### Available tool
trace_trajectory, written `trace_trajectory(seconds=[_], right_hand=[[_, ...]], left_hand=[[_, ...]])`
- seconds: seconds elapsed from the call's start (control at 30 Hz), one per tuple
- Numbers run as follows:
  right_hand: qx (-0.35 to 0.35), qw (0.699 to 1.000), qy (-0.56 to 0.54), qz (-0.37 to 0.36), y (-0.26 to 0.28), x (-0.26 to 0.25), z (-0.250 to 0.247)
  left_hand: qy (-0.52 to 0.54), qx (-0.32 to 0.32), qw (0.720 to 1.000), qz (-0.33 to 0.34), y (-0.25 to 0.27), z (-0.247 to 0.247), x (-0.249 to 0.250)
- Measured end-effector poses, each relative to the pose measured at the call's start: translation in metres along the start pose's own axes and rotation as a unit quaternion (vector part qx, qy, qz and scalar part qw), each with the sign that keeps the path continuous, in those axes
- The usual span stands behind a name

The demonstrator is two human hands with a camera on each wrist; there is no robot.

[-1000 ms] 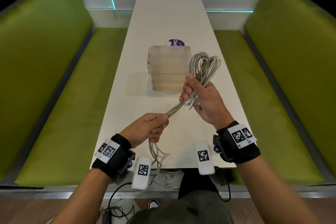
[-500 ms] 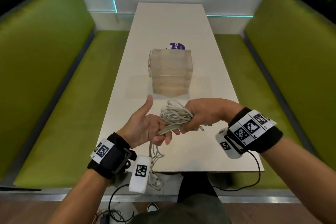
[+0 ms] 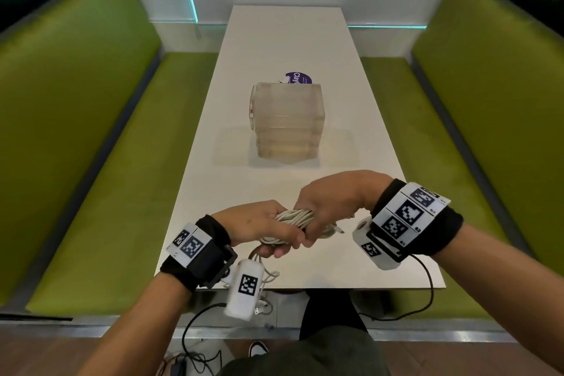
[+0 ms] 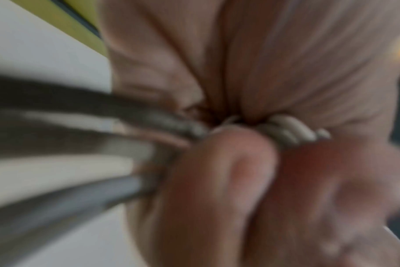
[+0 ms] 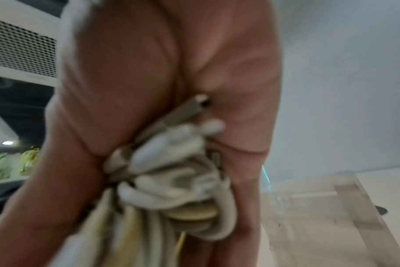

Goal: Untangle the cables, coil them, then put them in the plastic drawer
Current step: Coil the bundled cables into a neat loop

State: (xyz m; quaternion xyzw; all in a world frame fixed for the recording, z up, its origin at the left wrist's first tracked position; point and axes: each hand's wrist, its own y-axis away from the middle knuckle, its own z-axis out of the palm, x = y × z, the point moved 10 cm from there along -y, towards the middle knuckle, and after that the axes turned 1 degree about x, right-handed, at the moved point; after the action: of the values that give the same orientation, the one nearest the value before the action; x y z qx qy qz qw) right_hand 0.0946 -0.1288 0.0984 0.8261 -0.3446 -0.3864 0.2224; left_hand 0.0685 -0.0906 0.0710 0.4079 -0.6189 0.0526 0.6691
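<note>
A bundle of white cables [image 3: 295, 217] is held above the near end of the white table [image 3: 283, 49]. My left hand [image 3: 259, 224] grips its left side and my right hand [image 3: 329, 207] grips its right side, knuckles up. Loose cable ends [image 3: 267, 276] hang below my left hand over the table's front edge. A plug tip [image 3: 337, 228] pokes out under my right hand. The right wrist view shows coiled cables [image 5: 171, 182] and a connector [image 5: 185, 110] in my palm. Blurred cables [image 4: 288, 130] run through my left hand's fingers [image 4: 228, 162]. The translucent plastic drawer unit [image 3: 287, 122] stands mid-table, its drawers closed.
A purple round sticker [image 3: 299, 78] lies on the table just behind the drawer unit. Green benches [image 3: 100, 162] flank the table on both sides. Black wrist-camera leads [image 3: 427, 293] trail off the front edge toward the floor.
My right hand brought the coil down from beside the drawer unit to my left hand. My left hand, open half a second ago, has closed round the bundle.
</note>
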Motion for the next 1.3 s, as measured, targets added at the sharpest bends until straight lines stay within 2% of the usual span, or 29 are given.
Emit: trace_trajectory(seconds=[0.13,0.2,0.53,0.8,0.97,1.1,1.17,1.3], right_hand=[[-0.068,0.991,-0.115,-0.025,0.005,-0.007,0.011],[-0.072,0.985,-0.151,-0.031,0.004,-0.006,0.016],[0.062,0.993,-0.096,-0.04,-0.003,0.001,0.004],[0.09,0.992,-0.07,-0.051,-0.003,0.004,0.003],[0.166,0.982,-0.066,-0.056,0.009,0.005,-0.019],[0.254,0.959,-0.103,-0.068,0.034,0.013,-0.054],[0.289,0.948,-0.115,-0.068,0.047,0.017,-0.07],[0.346,0.924,-0.149,-0.068,0.056,0.027,-0.085]], left_hand=[[0.001,0.002,1.0,0.009,0.002,0.0,0.001],[-0.007,0.003,1.0,0.005,0.003,-0.001,0.001],[-0.091,0.04,0.995,0.0,-0.005,-0.019,0.003],[-0.099,0.045,0.994,0.018,-0.011,-0.023,-0.001],[0.002,0.063,0.994,0.091,0.0,-0.036,0.004],[0.077,0.071,0.987,0.118,0.003,-0.035,-0.011],[0.134,0.1,0.977,0.134,0.003,-0.036,-0.017],[0.183,0.186,0.949,0.176,0.002,-0.049,-0.011]])
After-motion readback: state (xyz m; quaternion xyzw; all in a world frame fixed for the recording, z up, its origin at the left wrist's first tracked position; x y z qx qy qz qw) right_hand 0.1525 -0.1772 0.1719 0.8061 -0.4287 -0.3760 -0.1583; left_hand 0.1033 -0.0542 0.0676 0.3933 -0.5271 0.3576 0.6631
